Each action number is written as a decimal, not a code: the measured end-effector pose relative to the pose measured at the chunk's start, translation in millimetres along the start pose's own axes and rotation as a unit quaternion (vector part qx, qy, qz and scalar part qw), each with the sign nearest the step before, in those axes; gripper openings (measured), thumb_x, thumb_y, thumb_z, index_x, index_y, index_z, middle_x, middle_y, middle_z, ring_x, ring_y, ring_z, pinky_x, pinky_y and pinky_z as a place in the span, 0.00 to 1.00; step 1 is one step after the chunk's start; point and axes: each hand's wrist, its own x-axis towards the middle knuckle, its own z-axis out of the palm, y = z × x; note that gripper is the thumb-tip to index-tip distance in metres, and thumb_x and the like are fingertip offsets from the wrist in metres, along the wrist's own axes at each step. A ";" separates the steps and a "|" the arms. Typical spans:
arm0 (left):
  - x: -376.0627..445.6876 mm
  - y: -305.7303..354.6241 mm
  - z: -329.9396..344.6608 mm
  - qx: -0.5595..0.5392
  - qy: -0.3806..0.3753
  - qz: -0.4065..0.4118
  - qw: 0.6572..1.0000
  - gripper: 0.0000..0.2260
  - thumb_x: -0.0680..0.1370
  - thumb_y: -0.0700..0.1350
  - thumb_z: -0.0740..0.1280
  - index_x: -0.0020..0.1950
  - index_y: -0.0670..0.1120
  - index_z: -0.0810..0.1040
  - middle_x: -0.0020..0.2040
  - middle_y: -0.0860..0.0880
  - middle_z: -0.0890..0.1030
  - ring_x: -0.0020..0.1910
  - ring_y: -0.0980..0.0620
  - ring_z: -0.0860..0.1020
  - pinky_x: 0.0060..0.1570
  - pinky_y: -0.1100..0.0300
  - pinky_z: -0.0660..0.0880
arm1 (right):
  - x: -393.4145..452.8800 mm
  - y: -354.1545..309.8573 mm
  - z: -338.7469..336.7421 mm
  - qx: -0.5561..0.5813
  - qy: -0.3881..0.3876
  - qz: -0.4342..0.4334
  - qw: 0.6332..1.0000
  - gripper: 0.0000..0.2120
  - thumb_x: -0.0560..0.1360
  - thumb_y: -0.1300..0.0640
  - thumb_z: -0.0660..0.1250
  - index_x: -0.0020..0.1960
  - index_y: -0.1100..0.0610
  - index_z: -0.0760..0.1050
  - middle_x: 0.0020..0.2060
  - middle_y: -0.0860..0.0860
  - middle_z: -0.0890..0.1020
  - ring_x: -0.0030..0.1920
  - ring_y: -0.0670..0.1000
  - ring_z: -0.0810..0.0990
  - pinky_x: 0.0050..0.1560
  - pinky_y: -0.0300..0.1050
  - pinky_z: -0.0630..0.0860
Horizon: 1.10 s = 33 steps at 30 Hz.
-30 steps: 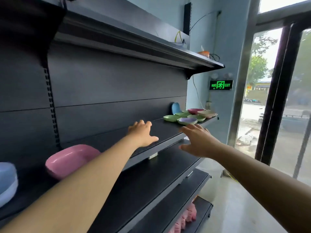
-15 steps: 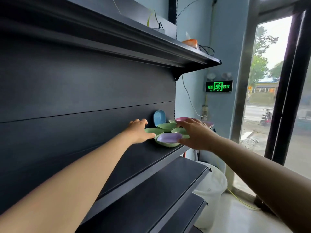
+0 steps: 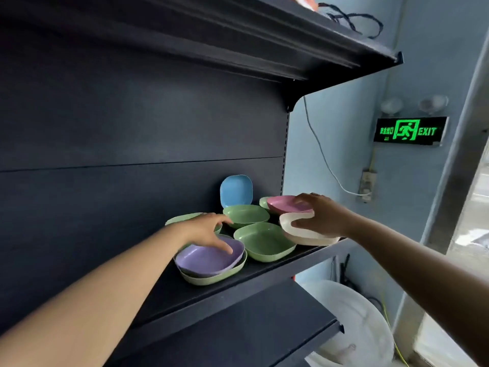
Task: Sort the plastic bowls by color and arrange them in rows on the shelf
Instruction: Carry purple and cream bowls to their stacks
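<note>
Both hands on bowls at the dark metal shelf's (image 3: 238, 292) right end.
Left hand (image 3: 205, 231) rests relaxed fingers in the purple plastic bowl (image 3: 206, 256); right hand (image 3: 321, 214) grasps the cream plastic bowl (image 3: 304, 235) at the front edge.

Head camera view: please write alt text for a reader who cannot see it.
Two bare hands reach into mixed plastic bowls on a dark shelf: the left hand touches a purple bowl nested in a green one, the right hand grips a cream bowl.
</note>
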 end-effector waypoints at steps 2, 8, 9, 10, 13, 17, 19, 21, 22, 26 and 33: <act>20.3 2.3 5.6 0.016 -0.021 -0.009 1.000 0.33 0.67 0.60 0.74 0.69 0.56 0.67 0.66 0.52 0.69 0.64 0.52 0.68 0.65 0.56 0.68 | 21.5 31.8 3.9 0.031 -0.009 0.012 0.999 0.30 0.71 0.46 0.72 0.69 0.52 0.68 0.63 0.52 0.76 0.62 0.54 0.74 0.65 0.49 0.70; 53.4 -4.2 22.3 0.019 -0.059 -0.017 0.998 0.20 0.67 0.56 0.75 0.54 0.62 0.69 0.56 0.56 0.66 0.59 0.55 0.64 0.62 0.57 0.66 | 62.4 95.2 18.3 0.067 -0.014 0.031 0.997 0.30 0.69 0.46 0.73 0.67 0.54 0.69 0.61 0.52 0.77 0.60 0.54 0.74 0.59 0.46 0.70; 55.1 -5.9 25.3 0.015 -0.058 -0.017 0.998 0.18 0.67 0.55 0.74 0.51 0.62 0.69 0.55 0.56 0.66 0.58 0.55 0.64 0.61 0.58 0.66 | 67.3 102.0 20.5 0.065 -0.016 0.040 0.997 0.30 0.69 0.46 0.73 0.67 0.54 0.69 0.59 0.53 0.77 0.58 0.54 0.75 0.55 0.45 0.70; 56.0 -7.3 27.7 0.009 -0.054 -0.018 0.998 0.17 0.68 0.53 0.74 0.50 0.62 0.69 0.55 0.55 0.67 0.58 0.55 0.64 0.61 0.57 0.67 | 71.5 107.5 22.6 0.064 -0.018 0.048 0.997 0.30 0.68 0.45 0.74 0.66 0.54 0.70 0.56 0.53 0.77 0.56 0.54 0.75 0.52 0.43 0.70; 57.8 -9.0 32.2 -0.013 -0.034 -0.015 0.999 0.16 0.69 0.50 0.74 0.46 0.62 0.69 0.54 0.54 0.68 0.57 0.54 0.64 0.61 0.57 0.66 | 80.2 120.0 29.1 0.069 -0.024 0.064 0.995 0.30 0.68 0.46 0.75 0.65 0.55 0.71 0.46 0.50 0.75 0.48 0.52 0.73 0.40 0.41 0.67; 62.4 -10.5 34.9 -0.025 -0.008 -0.008 1.000 0.15 0.68 0.51 0.76 0.43 0.60 0.70 0.49 0.57 0.68 0.55 0.55 0.65 0.59 0.60 0.67 | 88.0 129.5 36.9 0.094 -0.055 0.067 0.992 0.21 0.68 0.53 0.75 0.59 0.51 0.72 0.35 0.42 0.72 0.39 0.48 0.73 0.31 0.32 0.63; 65.0 -12.4 35.9 -0.029 0.003 -0.010 1.000 0.14 0.67 0.52 0.76 0.42 0.59 0.71 0.48 0.56 0.70 0.54 0.55 0.66 0.56 0.60 0.67 | 90.5 132.7 38.3 0.122 -0.066 0.073 0.988 0.18 0.68 0.56 0.75 0.53 0.50 0.73 0.35 0.43 0.73 0.35 0.44 0.73 0.30 0.33 0.65; 66.9 -14.6 37.5 -0.039 0.019 -0.009 0.999 0.14 0.66 0.52 0.77 0.41 0.57 0.71 0.47 0.56 0.71 0.52 0.56 0.66 0.53 0.62 0.67 | 93.1 135.1 40.4 0.125 -0.074 0.077 0.986 0.15 0.67 0.57 0.76 0.50 0.52 0.76 0.36 0.44 0.74 0.35 0.44 0.73 0.28 0.31 0.67; 67.5 -15.7 38.3 -0.042 0.028 -0.006 0.999 0.14 0.66 0.52 0.77 0.41 0.57 0.71 0.46 0.56 0.71 0.50 0.57 0.66 0.51 0.63 0.67 | 94.0 135.2 41.2 0.116 -0.078 0.078 0.987 0.13 0.67 0.57 0.76 0.48 0.51 0.76 0.37 0.45 0.75 0.35 0.44 0.73 0.26 0.29 0.66; 68.7 -19.6 39.4 -0.049 0.053 0.009 0.997 0.14 0.66 0.51 0.77 0.38 0.57 0.71 0.43 0.57 0.72 0.48 0.57 0.68 0.48 0.63 0.67 | 100.4 135.1 47.8 0.101 -0.083 0.098 0.987 0.10 0.68 0.60 0.74 0.48 0.51 0.81 0.44 0.51 0.78 0.35 0.46 0.75 0.23 0.26 0.65; 68.5 -11.3 31.3 -0.085 0.041 0.064 0.993 0.15 0.67 0.43 0.77 0.36 0.63 0.77 0.47 0.55 0.72 0.53 0.57 0.68 0.53 0.70 0.65 | 98.9 130.0 51.5 0.162 -0.085 0.124 0.975 0.10 0.71 0.66 0.70 0.51 0.61 0.82 0.33 0.51 0.76 0.31 0.50 0.73 0.29 0.35 0.70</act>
